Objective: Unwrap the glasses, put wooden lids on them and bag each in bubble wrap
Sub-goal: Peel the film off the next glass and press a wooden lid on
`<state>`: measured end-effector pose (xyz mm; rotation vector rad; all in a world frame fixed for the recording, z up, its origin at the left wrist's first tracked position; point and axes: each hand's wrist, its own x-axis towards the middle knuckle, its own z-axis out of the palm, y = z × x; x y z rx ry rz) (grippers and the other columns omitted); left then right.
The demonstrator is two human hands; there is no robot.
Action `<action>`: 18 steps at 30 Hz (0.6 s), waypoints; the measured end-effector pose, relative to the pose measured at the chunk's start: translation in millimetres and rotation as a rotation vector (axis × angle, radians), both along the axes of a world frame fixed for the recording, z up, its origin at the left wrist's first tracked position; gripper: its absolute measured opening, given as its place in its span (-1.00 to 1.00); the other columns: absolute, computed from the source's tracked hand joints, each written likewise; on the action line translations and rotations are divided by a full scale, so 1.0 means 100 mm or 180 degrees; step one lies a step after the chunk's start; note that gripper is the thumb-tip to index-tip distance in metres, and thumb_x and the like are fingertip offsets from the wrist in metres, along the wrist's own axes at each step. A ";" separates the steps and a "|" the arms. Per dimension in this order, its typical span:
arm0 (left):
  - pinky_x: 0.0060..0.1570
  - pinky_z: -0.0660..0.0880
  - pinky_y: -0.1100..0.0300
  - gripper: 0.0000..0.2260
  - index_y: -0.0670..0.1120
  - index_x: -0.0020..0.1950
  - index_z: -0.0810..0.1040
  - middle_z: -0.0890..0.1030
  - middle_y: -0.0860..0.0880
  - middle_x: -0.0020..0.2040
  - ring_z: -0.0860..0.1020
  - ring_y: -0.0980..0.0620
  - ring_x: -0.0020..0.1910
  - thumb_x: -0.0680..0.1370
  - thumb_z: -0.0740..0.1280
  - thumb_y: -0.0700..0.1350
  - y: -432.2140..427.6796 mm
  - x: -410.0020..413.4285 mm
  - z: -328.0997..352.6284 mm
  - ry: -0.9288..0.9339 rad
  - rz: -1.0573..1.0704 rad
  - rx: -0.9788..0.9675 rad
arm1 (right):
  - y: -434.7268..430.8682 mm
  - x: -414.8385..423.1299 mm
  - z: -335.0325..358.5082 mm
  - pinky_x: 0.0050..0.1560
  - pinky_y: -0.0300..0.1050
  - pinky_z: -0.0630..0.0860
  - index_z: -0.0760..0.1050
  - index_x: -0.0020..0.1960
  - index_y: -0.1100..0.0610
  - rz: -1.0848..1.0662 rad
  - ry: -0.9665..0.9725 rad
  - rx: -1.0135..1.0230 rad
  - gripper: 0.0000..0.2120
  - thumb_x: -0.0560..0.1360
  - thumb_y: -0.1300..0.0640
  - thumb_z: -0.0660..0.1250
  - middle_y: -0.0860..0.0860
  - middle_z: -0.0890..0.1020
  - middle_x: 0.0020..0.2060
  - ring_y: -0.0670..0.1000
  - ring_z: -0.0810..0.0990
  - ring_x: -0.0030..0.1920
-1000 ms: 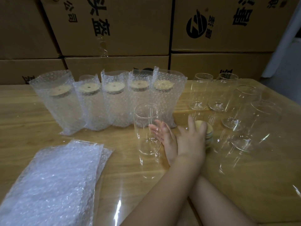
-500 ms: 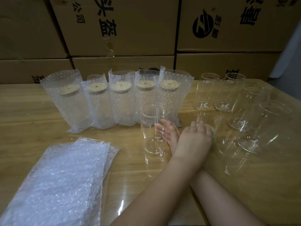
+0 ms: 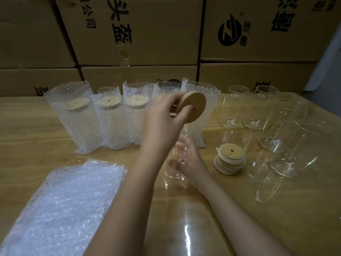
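My left hand [image 3: 162, 117] pinches a round wooden lid [image 3: 196, 106] with a centre hole and holds it tilted in the air above a bare glass [image 3: 173, 174]. My right hand [image 3: 192, 157], its arm crossing under the left arm, grips that upright glass from the right side, fingers showing through it. A stack of several wooden lids [image 3: 229, 158] lies just right of the glass. Behind stand several lidded glasses in bubble wrap bags [image 3: 110, 122]. A pile of flat bubble wrap bags [image 3: 60, 206] lies front left.
Several bare glasses [image 3: 234, 106] stand at the right on the wooden table [image 3: 27, 130], the nearest ones [image 3: 287, 145] close to the lid stack. Stacked cardboard boxes [image 3: 138, 34] wall off the back edge.
My left hand has lifted one lid off the stack and carried it up and to the left, over the glass. My right hand still holds the glass.
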<state>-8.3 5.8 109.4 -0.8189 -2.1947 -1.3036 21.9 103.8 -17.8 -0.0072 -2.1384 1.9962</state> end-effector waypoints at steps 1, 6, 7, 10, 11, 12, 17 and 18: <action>-0.06 0.48 0.39 -0.80 -0.04 0.13 0.60 0.61 0.05 0.02 0.53 0.18 -0.07 0.51 0.39 -0.12 -0.03 -0.03 0.00 -0.0172 -0.0097 0.0077 | 0.00 0.00 0.00 0.39 0.16 0.35 0.10 0.50 0.04 0.0026 -0.0049 0.0012 0.26 -0.02 -0.45 0.52 -0.03 0.42 0.36 -0.04 0.33 0.44; -0.06 0.52 0.31 -0.85 0.00 0.05 0.60 0.64 0.07 -0.06 0.58 0.17 -0.08 0.49 0.43 -0.14 -0.12 -0.12 -0.12 -0.0537 -0.0248 0.0204 | 0.03 -0.02 -0.09 0.41 0.07 0.34 0.13 0.49 -0.06 0.0019 -0.0189 -0.0002 0.17 0.02 -0.42 0.53 -0.09 0.44 0.34 -0.08 0.34 0.43; -0.07 0.52 0.33 -0.85 0.03 0.04 0.59 0.63 0.09 -0.07 0.57 0.20 -0.09 0.49 0.43 -0.12 -0.14 -0.14 -0.14 -0.0619 -0.0253 0.0254 | 0.04 -0.03 -0.10 0.41 0.05 0.34 0.14 0.47 -0.10 0.0009 -0.0189 0.0010 0.13 0.04 -0.40 0.54 -0.12 0.44 0.33 -0.08 0.34 0.42; -0.11 0.51 0.36 -0.80 0.11 0.06 0.54 0.61 0.13 -0.13 0.57 0.21 -0.13 0.48 0.44 -0.09 -0.20 -0.20 -0.17 -0.0764 -0.0232 0.0394 | 0.04 -0.06 -0.14 0.41 0.11 0.34 0.19 0.37 -0.23 -0.0048 -0.0199 0.0027 -0.09 0.13 -0.25 0.54 -0.10 0.46 0.30 -0.07 0.36 0.41; -0.10 0.53 0.31 -0.76 0.14 0.09 0.52 0.61 0.09 -0.13 0.58 0.17 -0.13 0.48 0.44 -0.08 -0.21 -0.21 -0.17 -0.0766 -0.0230 0.0381 | 0.04 -0.06 -0.14 0.40 0.13 0.34 0.20 0.34 -0.26 -0.0069 -0.0211 0.0021 -0.14 0.13 -0.23 0.53 -0.09 0.46 0.30 -0.07 0.36 0.41; -0.08 0.55 0.23 -0.73 0.17 0.12 0.50 0.60 0.05 -0.14 0.59 0.10 -0.12 0.48 0.43 -0.08 -0.22 -0.22 -0.17 -0.0779 -0.0237 0.0340 | 0.04 -0.07 -0.13 0.40 0.13 0.34 0.21 0.33 -0.25 -0.0086 -0.0217 0.0005 -0.15 0.14 -0.22 0.52 -0.08 0.47 0.30 -0.06 0.37 0.41; -0.13 0.55 0.24 -0.80 0.13 0.08 0.55 0.62 0.11 -0.19 0.60 0.16 -0.17 0.51 0.41 -0.11 -0.26 -0.27 -0.23 -0.0815 -0.0297 0.0306 | 0.04 -0.07 -0.13 0.41 0.10 0.33 0.22 0.39 -0.12 -0.0048 -0.0159 -0.0089 -0.11 0.14 -0.18 0.52 -0.02 0.47 0.30 -0.04 0.38 0.40; -0.14 0.52 0.28 -0.84 0.13 0.04 0.55 0.61 0.13 -0.15 0.58 0.21 -0.17 0.51 0.41 -0.09 -0.25 -0.29 -0.25 -0.0794 -0.0223 0.0279 | 0.04 -0.07 -0.14 0.41 0.09 0.34 0.23 0.36 -0.18 -0.0049 -0.0153 -0.0115 -0.14 0.14 -0.18 0.52 -0.02 0.47 0.30 -0.04 0.38 0.40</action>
